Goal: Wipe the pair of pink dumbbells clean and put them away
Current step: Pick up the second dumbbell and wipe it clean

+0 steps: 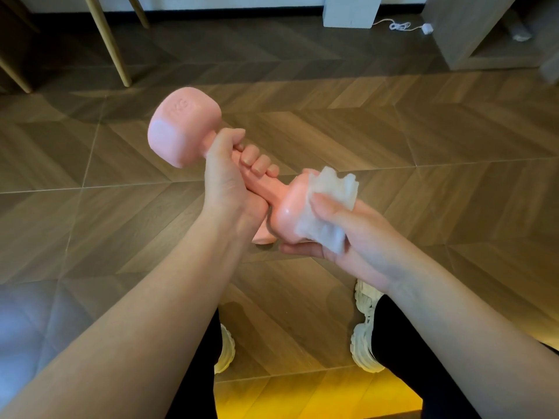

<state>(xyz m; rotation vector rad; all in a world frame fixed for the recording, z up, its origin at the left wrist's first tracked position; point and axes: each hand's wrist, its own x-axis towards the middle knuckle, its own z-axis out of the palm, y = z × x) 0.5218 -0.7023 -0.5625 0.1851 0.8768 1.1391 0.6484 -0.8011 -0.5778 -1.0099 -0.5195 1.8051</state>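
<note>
A pink dumbbell (184, 131) is held in mid-air above a wood-patterned floor (408, 131), in front of your body. It slants from a raised far-left head down to a near-right head. Your left hand (230, 179) is wrapped round the handle, with the fingers curled over the top and the thumb up against the far head. This grip likely steadies the weight so the other end can be worked on. Your right hand (360, 237) cups the near-right head from the right and below. It holds a crumpled white wipe (326, 216) against the head, thumb pressed on top of the wipe. The head shows a wet sheen beside the wipe, so cleaning of this end appears to be under way. The far head is bare, with raised lettering too blurred to read.

Just below the hands, a small pink shape (262, 239) peeks out. It may be the second dumbbell lying on the floor, but too little shows to be sure. A thin grey loop (267, 220) sits at your left wrist.

Near you, dark trouser legs (408, 358) and pale chunky shoes (364, 346) stand on the floor. Slanted wooden legs (112, 46) rise at the far left. At the far right, a white cable (399, 25) lies coiled by a pale block (351, 10). No storage spot for the dumbbells is plainly visible.
</note>
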